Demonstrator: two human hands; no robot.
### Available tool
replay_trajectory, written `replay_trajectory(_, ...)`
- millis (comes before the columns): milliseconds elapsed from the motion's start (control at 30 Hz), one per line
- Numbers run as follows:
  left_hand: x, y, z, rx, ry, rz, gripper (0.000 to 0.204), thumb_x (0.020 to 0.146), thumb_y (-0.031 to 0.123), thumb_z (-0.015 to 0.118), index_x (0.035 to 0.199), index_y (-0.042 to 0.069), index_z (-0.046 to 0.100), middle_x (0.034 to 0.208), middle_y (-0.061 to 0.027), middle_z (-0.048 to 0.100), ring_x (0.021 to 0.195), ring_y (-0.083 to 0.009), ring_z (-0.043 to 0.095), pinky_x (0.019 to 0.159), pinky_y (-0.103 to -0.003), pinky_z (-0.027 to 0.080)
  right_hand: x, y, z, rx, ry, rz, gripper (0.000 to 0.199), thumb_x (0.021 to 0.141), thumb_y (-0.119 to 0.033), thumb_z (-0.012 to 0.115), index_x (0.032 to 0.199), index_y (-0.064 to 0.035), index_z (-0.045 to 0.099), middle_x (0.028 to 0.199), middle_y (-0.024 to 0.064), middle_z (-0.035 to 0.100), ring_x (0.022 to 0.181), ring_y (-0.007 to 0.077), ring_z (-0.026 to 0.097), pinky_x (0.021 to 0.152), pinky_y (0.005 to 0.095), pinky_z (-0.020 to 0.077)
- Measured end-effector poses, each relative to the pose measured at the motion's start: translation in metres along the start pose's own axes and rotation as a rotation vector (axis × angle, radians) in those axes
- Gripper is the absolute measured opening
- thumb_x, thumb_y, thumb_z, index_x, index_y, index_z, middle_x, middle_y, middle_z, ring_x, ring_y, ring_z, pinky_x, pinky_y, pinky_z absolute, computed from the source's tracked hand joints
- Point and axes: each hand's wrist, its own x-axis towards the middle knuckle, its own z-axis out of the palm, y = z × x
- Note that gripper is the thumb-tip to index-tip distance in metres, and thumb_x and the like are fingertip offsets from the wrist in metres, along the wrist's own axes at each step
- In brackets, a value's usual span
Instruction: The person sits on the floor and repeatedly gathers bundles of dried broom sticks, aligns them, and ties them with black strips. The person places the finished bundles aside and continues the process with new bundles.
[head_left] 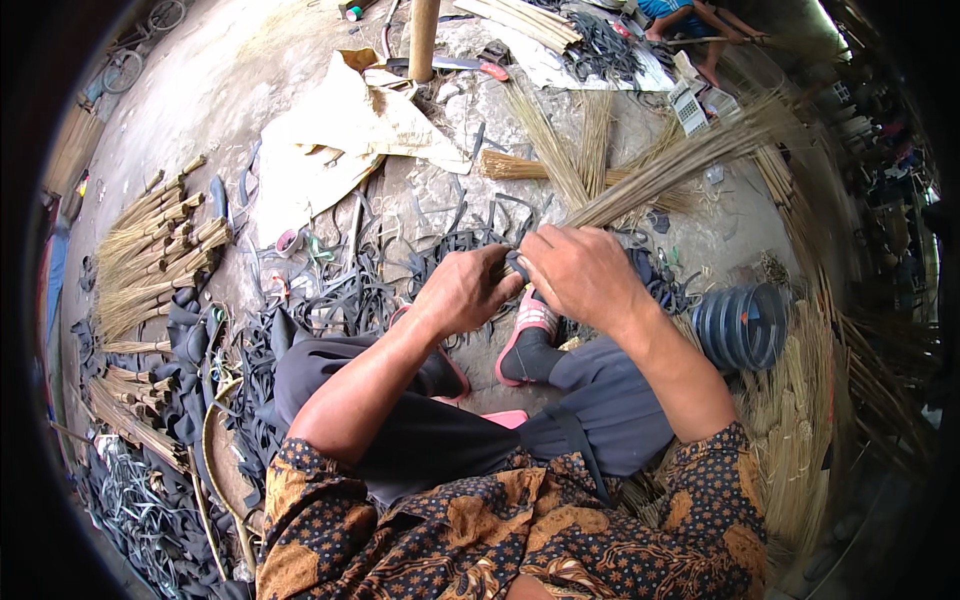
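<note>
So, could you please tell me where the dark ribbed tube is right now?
In the head view the dark ribbed tube lies on the ground on the person's right, beside the right forearm and just left of the straw pile.

Place: a floor-level broom-making workshop, open and rough.
Floor: bare, cracked concrete floor (200,90), with work done seated on it.
Stock: finished stick brooms (160,250) stacked at the left, loose palm-rib sticks (560,150) spread ahead, more heaped at the right.
Binding stuff: black rubber strips (340,300) strewn all over, a coil of ribbed black hose (745,325).
Other signs: paper sacks (340,130), a wooden post (423,40), and another seated person (690,20) at the far edge.
</note>
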Motion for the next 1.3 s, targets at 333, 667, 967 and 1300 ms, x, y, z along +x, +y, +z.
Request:
replay_trajectory(333, 0.010, -0.002, -0.004, -0.854, -0.057, -0.203, 0.039, 0.099, 0.034, 0.074, 0.109, -0.003, 0.064, 0.078, -0.0050, 0.068, 0.063, -0.0112, 0.062, 0.058, -0.027, 0.052, -0.015, 0.011, 0.024, 0.275, 0.238, 0.040, 0.012, 0.094, -0.013, 0.065, 0.091, -0.0049, 0.057, 0.082, 0.0151, 0.060, 0.077, 0.0377, 0.064, 0.066, 0.0482, 0.0507)
replay_trajectory(667, 0.022, 0.017, -0.004, -0.930, 0.262, -0.144, 0.029, 0.103, 0.024, 0.060, 0.118, -0.001, 0.060, 0.076, -0.0012, 0.061, 0.058, -0.0080, 0.053, 0.051, -0.025, 0.042, 0.004, -0.021, 0.050, 0.388, 0.658, 0.359, 0.018, 0.085, 0.000, 0.075, 0.092, -0.0026, 0.059, 0.087, 0.0110, 0.060, 0.074, 0.0273, 0.063, 0.065, 0.0384, 0.0504)
replay_trajectory(967, 0.026, 0.013, 0.004, -0.696, 0.341, -0.027, 0.035, 0.102, 0.022, 0.061, 0.126, -0.003, 0.060, 0.077, -0.0023, 0.065, 0.066, -0.0065, 0.056, 0.056, -0.025, 0.045, 0.019, -0.035, 0.053, 0.182, 0.696, 0.431, 0.021, 0.084, -0.006, 0.072, 0.099, -0.0051, 0.058, 0.094, 0.0152, 0.057, 0.077, 0.0367, 0.065, 0.063, 0.0451, 0.0546)
replay_trajectory(1300, 0.013, 0.025, -0.005, -0.728, 0.187, -0.008, 0.025, 0.105, 0.022, 0.061, 0.115, 0.000, 0.060, 0.079, -0.0020, 0.062, 0.067, -0.0079, 0.057, 0.058, -0.024, 0.047, 0.012, -0.004, 0.031, 0.019, 0.562, 0.244, 0.016, 0.089, -0.006, 0.066, 0.100, -0.0022, 0.055, 0.093, 0.0165, 0.052, 0.078, 0.0351, 0.065, 0.066, 0.0441, 0.0556)
